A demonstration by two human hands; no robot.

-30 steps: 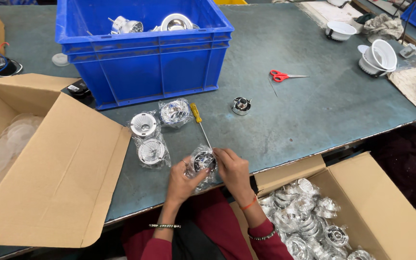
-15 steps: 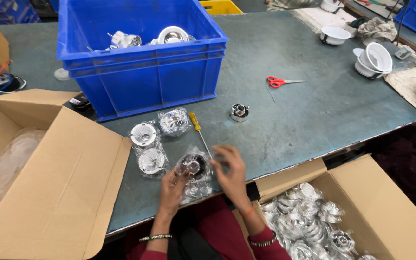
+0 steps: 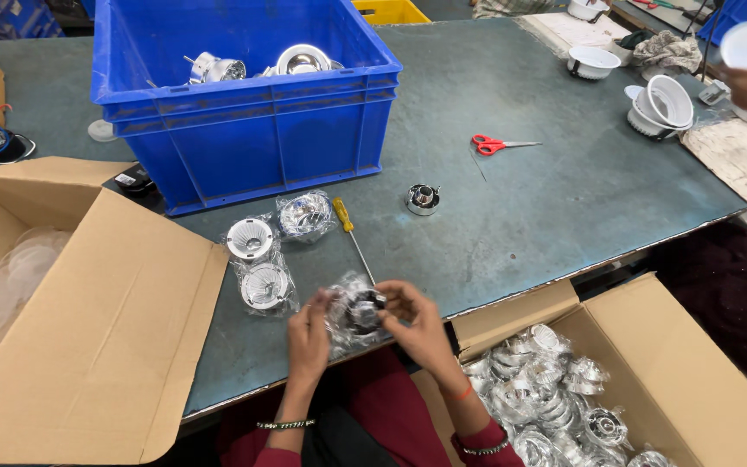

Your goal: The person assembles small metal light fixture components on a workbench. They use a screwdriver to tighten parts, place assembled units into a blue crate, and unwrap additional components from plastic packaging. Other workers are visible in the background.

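While a second ago both hands pressed the bagged metal fitting [image 3: 354, 313] flat, the left hand [image 3: 309, 327] and right hand [image 3: 415, 322] now grip it raised at the table's [image 3: 546, 216] near edge, beside the yellow-handled screwdriver [image 3: 352, 238].

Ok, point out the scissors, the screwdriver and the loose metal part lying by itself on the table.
scissors [image 3: 488, 144], head view, on the red handles.
screwdriver [image 3: 342, 214], head view, on the yellow handle.
metal part [image 3: 423, 199], head view, on its round shiny top.
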